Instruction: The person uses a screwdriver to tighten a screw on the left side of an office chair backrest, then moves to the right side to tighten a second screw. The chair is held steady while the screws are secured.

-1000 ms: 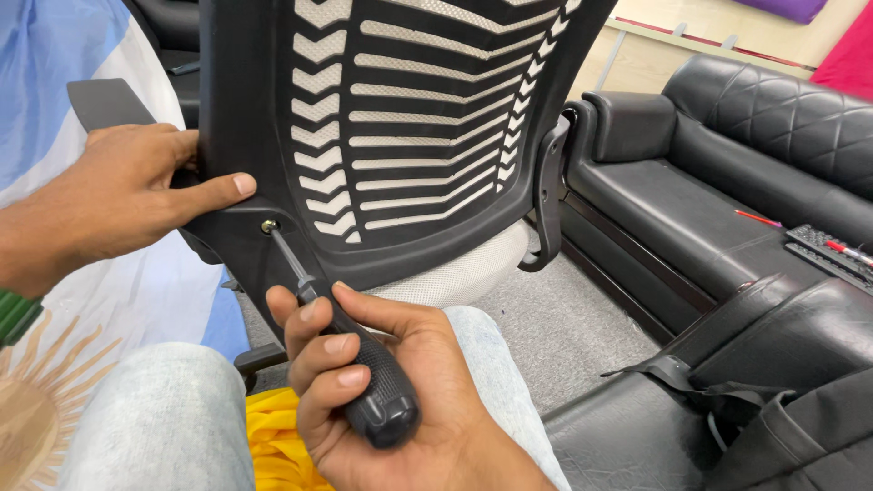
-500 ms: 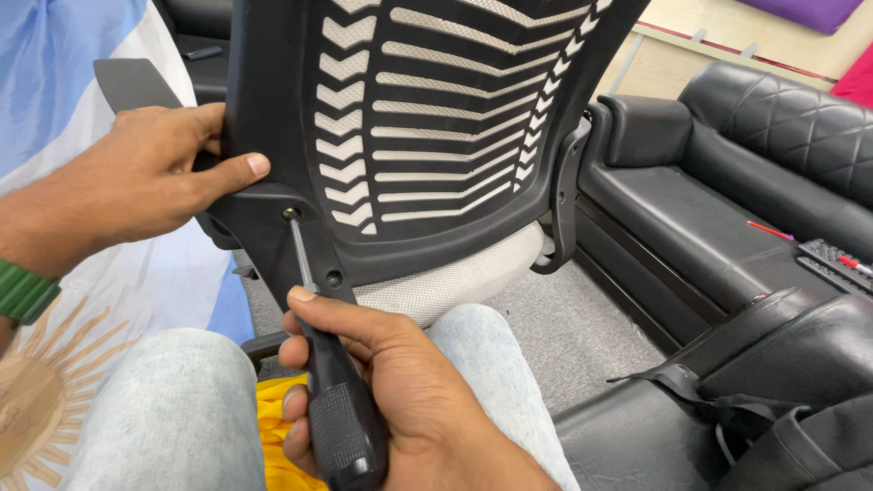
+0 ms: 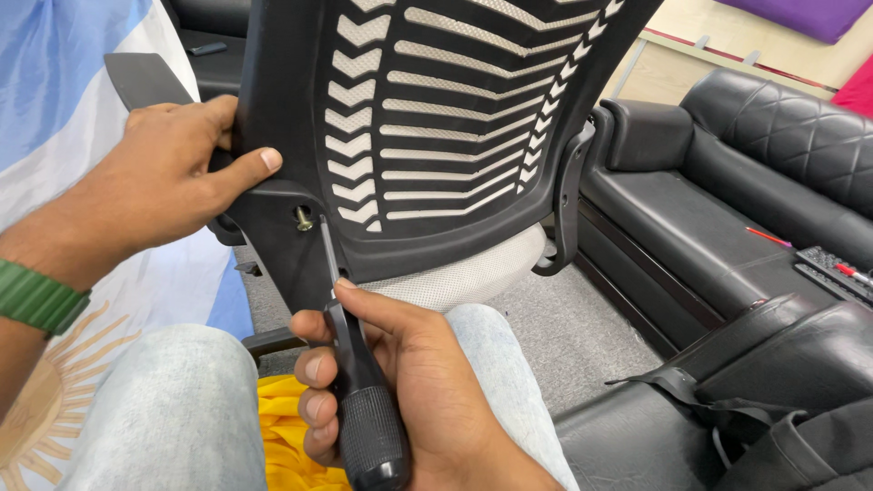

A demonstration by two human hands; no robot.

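Two black sofas [image 3: 727, 209] beside chair back [image 3: 436, 118]; grey carpet [image 3: 582, 336] below.

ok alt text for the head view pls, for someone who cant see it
A right hand holds a black-handled screwdriver with its tip by a brass-coloured screw in the black plastic slatted back of an office chair. The left hand grips the chair's edge; a black leather sofa stands behind.

Grey carpet floor [image 3: 582, 336] under everything. Standing on it: black sofa [image 3: 727, 218] at right, bearing a thin red pen [image 3: 768, 237] and, at the edge, what may be a dark keyboard [image 3: 832, 271]. Black bag [image 3: 773, 409] with straps at lower right, apparently resting on the floor.
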